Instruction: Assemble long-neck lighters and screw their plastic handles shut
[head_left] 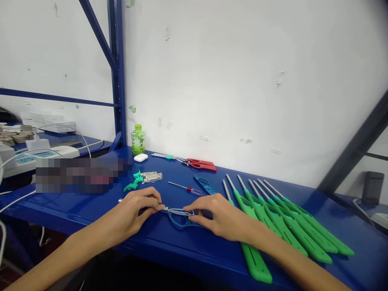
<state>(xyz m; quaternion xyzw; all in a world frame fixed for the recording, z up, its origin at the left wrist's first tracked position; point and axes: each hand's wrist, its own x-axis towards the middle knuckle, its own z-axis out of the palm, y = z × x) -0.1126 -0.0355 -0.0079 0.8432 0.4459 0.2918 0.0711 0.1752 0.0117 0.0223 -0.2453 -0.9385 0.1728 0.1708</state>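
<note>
While both hands (pixel 136 210) (pixel 216 217) pinch a white-wired part (pixel 176 211), the blue casing (pixel 183 226) lies between them.

A flat, scuffed white wall (pixel 212 81) stands beyond a glossy blue bench (pixel 178 173); an upright blue metal post (pixel 121 93) rises far left.

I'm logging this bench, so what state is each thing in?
Left hand: pinching a thin part
Right hand: fingertips closed on white wires
Bottle: upright, capped
White case: shut
Screwdriver: lying flat
Green lighters: lying in a row
Red handles: lying flat
Teal parts: lying loose
</note>
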